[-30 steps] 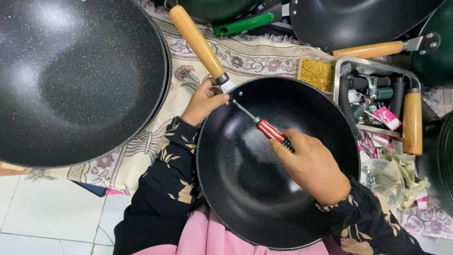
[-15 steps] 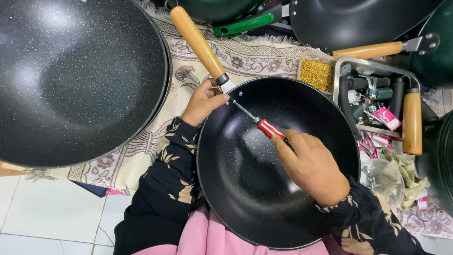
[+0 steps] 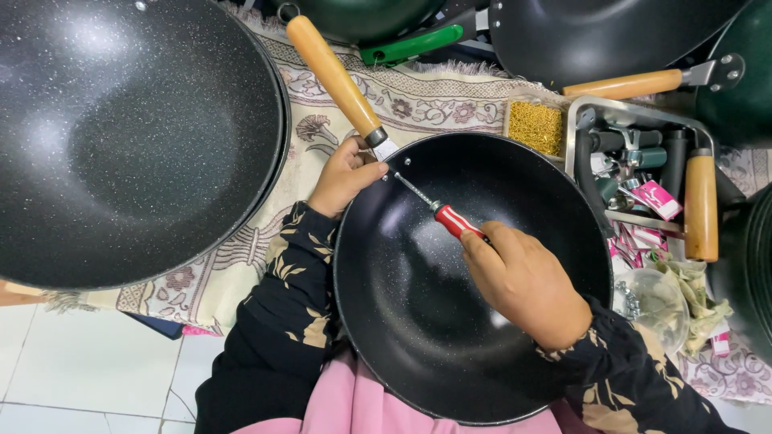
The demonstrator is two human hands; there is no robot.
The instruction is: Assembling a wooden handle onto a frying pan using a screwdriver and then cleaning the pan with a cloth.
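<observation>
A black speckled wok (image 3: 418, 321) rests on my lap, its wooden handle (image 3: 334, 76) pointing up and left. My left hand (image 3: 344, 177) grips the wok's rim right where the metal handle bracket meets the pan. My right hand (image 3: 523, 281) is closed around a screwdriver with a red handle (image 3: 454, 221). Its metal shaft reaches up-left inside the wok to a screw near the bracket, just beside my left thumb.
A large black speckled wok (image 3: 137, 137) fills the upper left on a patterned cloth (image 3: 233, 265). More woks with wooden and green handles lie along the top. A metal tray (image 3: 643, 169) of tools and a wooden handle (image 3: 701, 205) sit right, beside a box of gold screws (image 3: 535, 126).
My right hand has turned slightly on the screwdriver; the left hand and wok stay in place.
</observation>
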